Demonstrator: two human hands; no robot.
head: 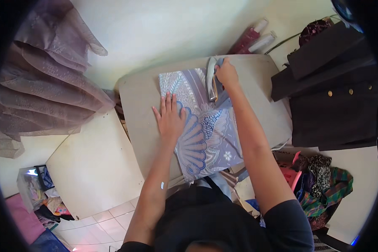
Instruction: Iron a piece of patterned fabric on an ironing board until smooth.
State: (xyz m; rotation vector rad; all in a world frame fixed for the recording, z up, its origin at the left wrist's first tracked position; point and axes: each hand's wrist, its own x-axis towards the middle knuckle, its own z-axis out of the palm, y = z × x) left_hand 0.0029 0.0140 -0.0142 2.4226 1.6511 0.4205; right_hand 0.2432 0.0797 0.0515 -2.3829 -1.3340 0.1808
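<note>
A folded batik-patterned cloth point(192, 138) in grey-purple, white and blue lies on a padded ironing board point(141, 126). My left hand point(171, 118) rests flat on its left side, fingers spread and pointing away from me. At the far right edge of the cloth, my right hand point(227, 74) grips the handle of an electric clothes iron point(211, 80). The iron's soleplate edge is turned to the left, over the cloth's far right corner. My right hand and forearm hide part of the iron and the cloth's right edge.
Dark garments with gold buttons point(330, 116) hang at the right. Sheer mauve fabric point(50, 85) hangs at the left above a white panel point(97, 167). Wrapped rolls point(252, 37) lean on the wall behind the board. A heap of clothes point(318, 186) sits at the lower right.
</note>
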